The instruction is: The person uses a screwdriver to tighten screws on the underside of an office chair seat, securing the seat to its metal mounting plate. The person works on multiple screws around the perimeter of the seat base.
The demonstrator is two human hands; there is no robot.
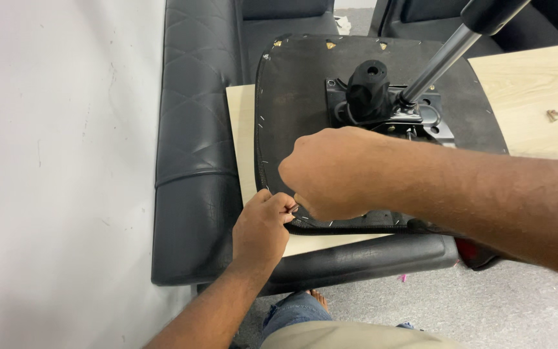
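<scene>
An upturned black office-chair seat [298,77] lies underside up on a pale wooden board [243,136]. Its metal mechanism [389,106] and silver gas-lift column [437,61] stick up towards the upper right. My left hand [261,231] pinches the stapled fabric edge at the seat's near left corner. My right hand [334,171] hovers right above that corner, fingers curled down against the same edge; whatever sits under its fingers is hidden.
The board rests on a black leather sofa [195,136] against a white wall [59,161]. A second pale board [537,103] with a small loose metal piece [553,115] lies at the right. Grey floor [511,310] and my knee [305,323] are below.
</scene>
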